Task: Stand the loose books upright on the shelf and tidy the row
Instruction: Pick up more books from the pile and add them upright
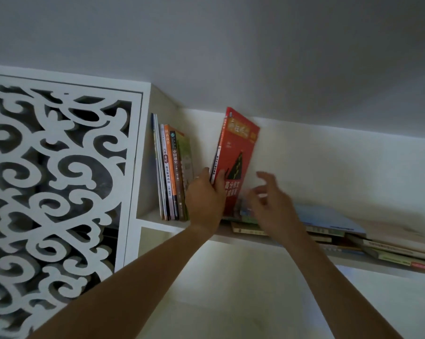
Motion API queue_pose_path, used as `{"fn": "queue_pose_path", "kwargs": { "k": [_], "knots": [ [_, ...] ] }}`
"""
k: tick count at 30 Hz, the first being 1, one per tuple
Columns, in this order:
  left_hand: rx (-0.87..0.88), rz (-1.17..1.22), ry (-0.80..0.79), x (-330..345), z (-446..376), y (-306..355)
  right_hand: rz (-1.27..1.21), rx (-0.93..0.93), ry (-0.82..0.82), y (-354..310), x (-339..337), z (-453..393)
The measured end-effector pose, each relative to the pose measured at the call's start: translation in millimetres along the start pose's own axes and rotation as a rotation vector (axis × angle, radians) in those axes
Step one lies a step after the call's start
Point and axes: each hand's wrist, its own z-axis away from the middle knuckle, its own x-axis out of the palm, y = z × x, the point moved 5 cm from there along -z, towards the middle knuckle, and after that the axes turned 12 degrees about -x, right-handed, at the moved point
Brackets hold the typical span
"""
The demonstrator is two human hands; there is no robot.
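Observation:
A red book (237,152) stands nearly upright on the white shelf (162,225), tilted slightly right. My left hand (206,199) grips its lower spine, thumb on the front cover. My right hand (272,201) hovers blurred just right of the book with fingers spread, holding nothing. Several books (172,172) stand in a row at the shelf's left end, with a gap between them and the red book. A pile of loose books (328,223) lies flat on the shelf to the right, partly behind my right hand.
A white carved fretwork panel (55,182) closes off the left side beside the shelf. The white wall (328,167) backs the shelf. More flat books (402,253) overhang the shelf's front edge at far right.

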Motion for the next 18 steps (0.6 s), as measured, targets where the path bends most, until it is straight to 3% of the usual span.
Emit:
{"fn": "queue_pose_path", "kwargs": {
  "k": [3,6,10,14,18],
  "knots": [
    [-0.053,0.113,0.098,-14.0,-4.7,-9.3,-0.190,0.021,-0.219,-14.6,49.6,-7.1],
    [-0.081,0.223,0.041,-23.1,-7.2,-21.7,-0.375,0.077,-0.224,-27.0,80.9,-17.3],
    [-0.136,0.303,-0.183,-32.3,-12.8,-35.0,-0.355,0.098,-0.264,-36.6,106.3,-21.6],
    [-0.052,0.109,-0.241,-34.9,-21.3,-35.4,-0.295,0.051,-0.286,-36.3,115.0,-21.0],
    [-0.056,0.146,-0.282,-33.7,-30.7,-25.1,-0.304,0.023,-0.333,-27.0,111.3,-17.9]
  ]
}}
